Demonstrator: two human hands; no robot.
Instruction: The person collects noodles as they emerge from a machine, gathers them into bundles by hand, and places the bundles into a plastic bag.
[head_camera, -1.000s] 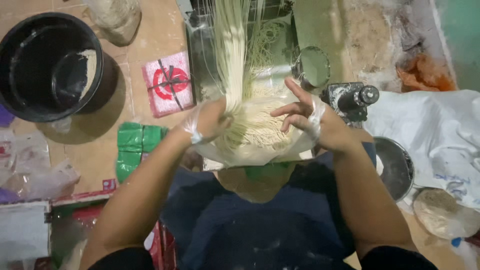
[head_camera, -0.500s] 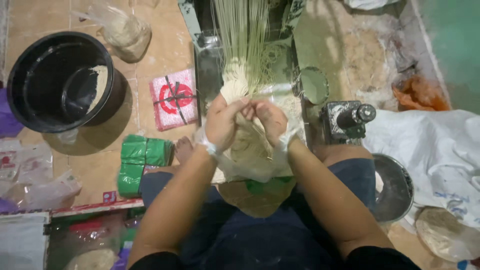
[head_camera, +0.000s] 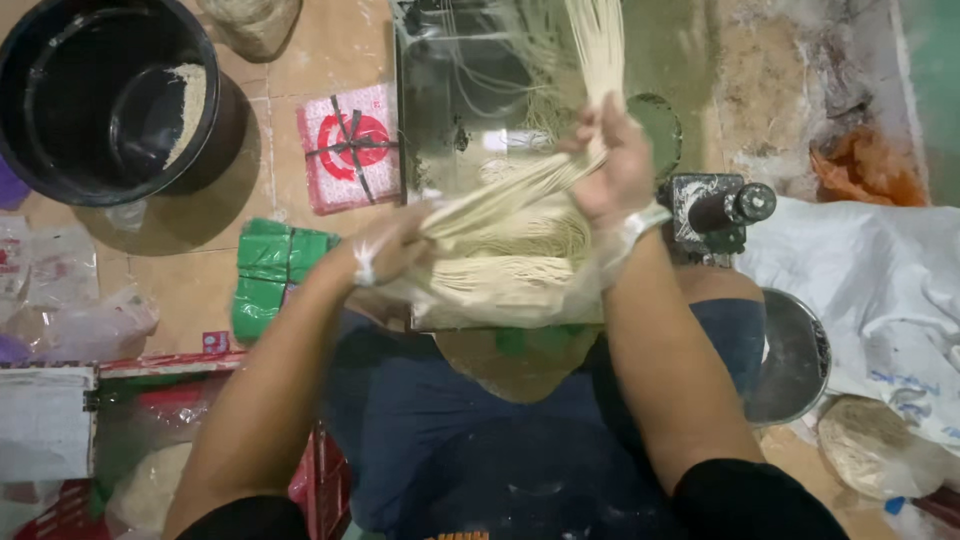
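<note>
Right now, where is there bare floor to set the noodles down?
Bare tile lies between the black bucket, the pink packet and the green packets. Right is crowded: white sack, metal bowl. Both hands hold noodles.

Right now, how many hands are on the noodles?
2. The left hand supports the noodles from the left side; the right hand grips the strands higher up, on the right. Both wear thin clear gloves.
</note>
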